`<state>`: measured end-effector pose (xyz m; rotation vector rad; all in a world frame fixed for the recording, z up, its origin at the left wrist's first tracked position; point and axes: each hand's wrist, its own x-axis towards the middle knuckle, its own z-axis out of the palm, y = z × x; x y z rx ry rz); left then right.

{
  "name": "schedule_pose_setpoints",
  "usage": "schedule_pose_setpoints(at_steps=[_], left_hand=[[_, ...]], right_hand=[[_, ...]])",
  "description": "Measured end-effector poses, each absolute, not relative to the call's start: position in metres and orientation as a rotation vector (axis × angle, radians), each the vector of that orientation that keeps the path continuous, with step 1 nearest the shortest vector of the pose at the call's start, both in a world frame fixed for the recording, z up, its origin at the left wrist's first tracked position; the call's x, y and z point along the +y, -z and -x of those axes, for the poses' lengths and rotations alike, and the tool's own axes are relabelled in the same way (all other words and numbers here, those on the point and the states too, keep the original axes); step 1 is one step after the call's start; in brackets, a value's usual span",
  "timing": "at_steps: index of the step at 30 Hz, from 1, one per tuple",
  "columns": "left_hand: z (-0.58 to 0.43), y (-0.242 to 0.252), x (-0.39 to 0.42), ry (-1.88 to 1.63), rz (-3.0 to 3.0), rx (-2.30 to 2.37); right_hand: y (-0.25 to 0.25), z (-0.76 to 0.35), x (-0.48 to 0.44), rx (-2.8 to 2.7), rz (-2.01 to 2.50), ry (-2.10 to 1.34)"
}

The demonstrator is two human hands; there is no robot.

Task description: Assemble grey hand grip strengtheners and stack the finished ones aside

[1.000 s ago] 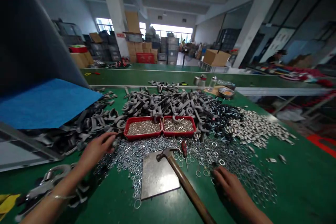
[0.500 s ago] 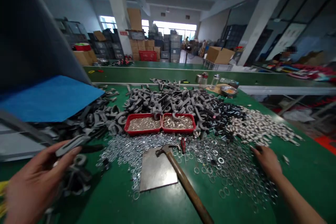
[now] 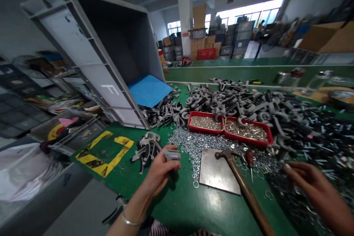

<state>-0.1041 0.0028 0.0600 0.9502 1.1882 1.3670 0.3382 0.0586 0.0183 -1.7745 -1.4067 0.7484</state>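
Note:
My left hand is closed around a grey-and-black clamp-like part, held above the green table. Behind it, several similar assembled pieces lie in a small heap. At the right, my right hand hovers over loose rings, blurred, with thumb and fingers pinched together. A pale spot shows at its fingertips; whether that is a small part or a nail I cannot make out. Between the hands lie a metal plate, a hammer resting partly on it, and a red-handled screwdriver.
Two red trays hold small metal pins. Behind them spreads a pile of grey clamp parts; small nuts are scattered in front. A large grey crate lies tipped at the left, a blue sheet inside. Yellow-black tape marks the table.
My view has swung left, bringing the whole crate and taped square into sight. My right hand has moved from beside the silver cylinders towards the table's middle. My left hand still holds its part.

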Motion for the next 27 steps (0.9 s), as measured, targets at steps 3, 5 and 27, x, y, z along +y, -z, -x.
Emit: schedule_pose_setpoints(at_steps=[3, 5, 27], left_hand=[[0.086, -0.017, 0.022, -0.984, -1.417, 1.52], [0.083, 0.003, 0.037, -0.796, -1.675, 1.674], [0.039, -0.018, -0.007, -0.982, -0.932, 1.186]], right_hand=[[-0.02, -0.24, 0.044, -1.216, 1.413, -1.366], [-0.022, -0.187, 0.03, -1.107, 1.175, -1.647], [-0.02, -0.132, 0.01, -0.975, 0.933, -1.917]])
